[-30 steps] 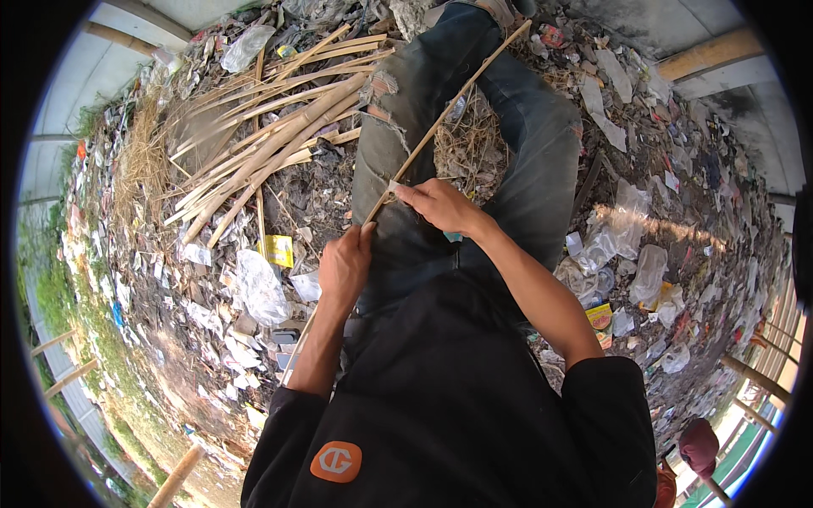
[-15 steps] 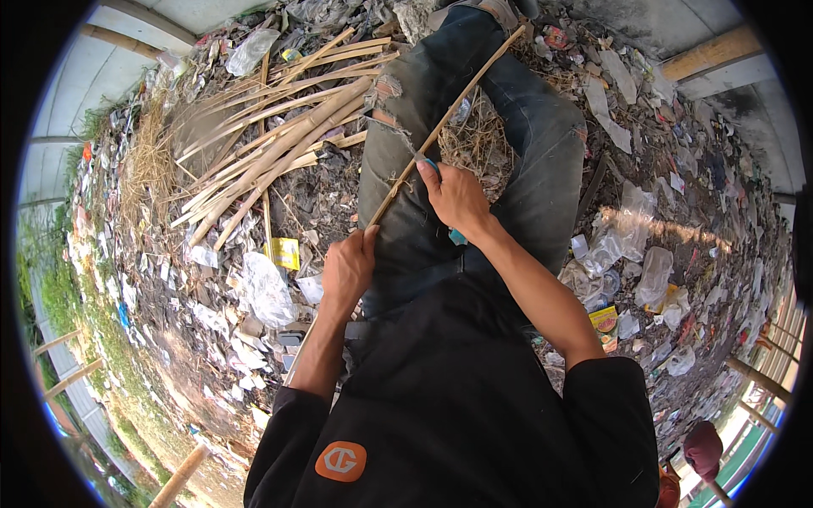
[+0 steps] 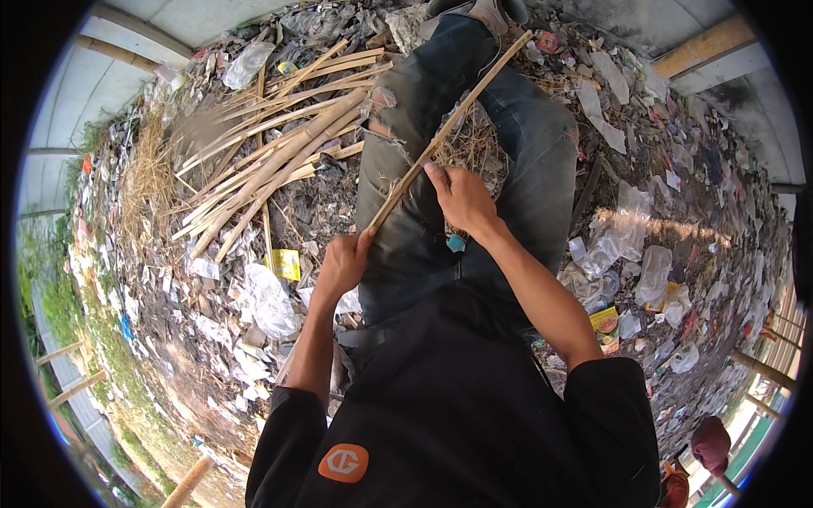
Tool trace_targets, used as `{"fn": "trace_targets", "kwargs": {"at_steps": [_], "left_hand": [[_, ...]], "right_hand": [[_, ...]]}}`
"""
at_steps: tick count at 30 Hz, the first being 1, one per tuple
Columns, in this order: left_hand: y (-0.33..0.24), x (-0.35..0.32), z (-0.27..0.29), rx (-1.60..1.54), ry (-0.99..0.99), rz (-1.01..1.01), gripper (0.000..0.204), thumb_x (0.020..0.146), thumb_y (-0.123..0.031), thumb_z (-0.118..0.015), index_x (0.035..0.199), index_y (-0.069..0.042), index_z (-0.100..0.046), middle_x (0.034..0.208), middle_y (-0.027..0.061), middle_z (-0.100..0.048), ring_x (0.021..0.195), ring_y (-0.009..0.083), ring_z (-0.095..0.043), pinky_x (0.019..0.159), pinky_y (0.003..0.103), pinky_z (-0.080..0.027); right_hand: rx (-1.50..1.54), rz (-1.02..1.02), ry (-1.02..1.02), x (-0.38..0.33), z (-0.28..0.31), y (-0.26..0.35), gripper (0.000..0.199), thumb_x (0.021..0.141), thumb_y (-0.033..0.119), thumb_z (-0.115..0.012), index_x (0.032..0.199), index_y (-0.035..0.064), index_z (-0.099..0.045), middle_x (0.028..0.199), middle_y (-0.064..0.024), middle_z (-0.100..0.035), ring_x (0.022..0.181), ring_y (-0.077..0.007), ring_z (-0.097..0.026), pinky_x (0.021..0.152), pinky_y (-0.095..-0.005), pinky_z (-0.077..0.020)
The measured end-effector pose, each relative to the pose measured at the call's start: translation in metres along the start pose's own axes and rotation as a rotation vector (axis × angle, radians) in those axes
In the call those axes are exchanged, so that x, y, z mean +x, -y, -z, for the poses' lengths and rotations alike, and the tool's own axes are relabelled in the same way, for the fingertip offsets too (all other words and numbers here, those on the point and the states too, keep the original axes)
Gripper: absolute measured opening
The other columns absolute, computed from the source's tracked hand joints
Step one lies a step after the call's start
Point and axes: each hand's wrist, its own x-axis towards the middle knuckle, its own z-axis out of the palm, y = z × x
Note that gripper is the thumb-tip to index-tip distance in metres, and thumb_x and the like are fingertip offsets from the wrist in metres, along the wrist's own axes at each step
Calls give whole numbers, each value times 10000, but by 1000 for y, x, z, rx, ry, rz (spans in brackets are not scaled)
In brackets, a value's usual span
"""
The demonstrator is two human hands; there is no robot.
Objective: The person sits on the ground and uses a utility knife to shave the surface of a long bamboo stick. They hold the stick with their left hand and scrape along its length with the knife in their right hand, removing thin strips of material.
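Note:
A long, thin bamboo strip (image 3: pixel 474 95) slants across my legs, its far end up by my shoe. My left hand (image 3: pixel 341 266) is closed around its near end, above my left thigh. Beside the middle of the strip, my right hand (image 3: pixel 467 203) is wrapped around a knife (image 3: pixel 456 243) with a teal handle. Only the butt of that handle shows below the palm; the blade is hidden now. My right thumb lies along the strip's edge. Frayed fibres stick to the strip and to my torn trousers (image 3: pixel 533 169).
A pile of split bamboo strips (image 3: pixel 292 148) lies on the ground to the left. Litter surrounds me, including a yellow packet (image 3: pixel 286 264), clear plastic bags (image 3: pixel 271 300) and a yellow box (image 3: pixel 604 320). Pale wall panels (image 3: pixel 127 55) stand beyond, with bamboo poles (image 3: pixel 711 52).
The strip has turned slightly, showing a broader face, and its far end has shifted a little right. My right hand has moved slightly right and down; the blade no longer shows.

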Motion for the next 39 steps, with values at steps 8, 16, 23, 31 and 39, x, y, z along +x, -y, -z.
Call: {"fn": "trace_targets", "kwargs": {"at_steps": [8, 16, 23, 31, 39], "left_hand": [[0, 1, -1, 12, 14, 28, 632, 1072, -411, -573, 702, 101, -603, 611, 308, -529, 595, 506, -558, 581, 530, -428], [-1, 13, -8, 7, 10, -37, 678, 1091, -455, -520, 714, 102, -602, 553, 226, -500, 520, 311, -532, 581, 490, -425], [1, 9, -3, -51, 99, 28, 684, 1095, -445, -516, 678, 94, -581, 569, 246, -494, 593, 428, -490, 949, 506, -422], [0, 5, -6, -41, 90, 57, 707, 1096, -487, -498, 691, 85, -593, 540, 143, -493, 538, 211, -481, 568, 463, -423], [-1, 9, -4, -57, 100, 36, 708, 1092, -472, -516, 668, 86, -617, 552, 219, -544, 549, 395, -577, 647, 490, -482]], "right_hand": [[-97, 8, -192, 11, -29, -6, 679, 1089, 554, -425, 837, -20, -686, 745, -266, -679, 761, -490, -673, 687, -558, -521], [-91, 112, 74, -11, -37, 10, 697, 1073, 590, -416, 823, 2, -694, 783, -281, -697, 791, -489, -692, 714, -565, -550], [-164, -49, -195, 18, 1, -1, 656, 1090, 559, -393, 892, 16, -703, 777, -269, -701, 789, -484, -689, 706, -567, -542], [-61, 54, -32, 1, -34, -1, 683, 1089, 559, -397, 821, 1, -686, 762, -286, -688, 783, -498, -682, 703, -571, -542], [103, 30, 85, -2, -10, -1, 707, 1068, 596, -426, 845, -13, -707, 797, -281, -684, 845, -491, -682, 747, -557, -518]]}}
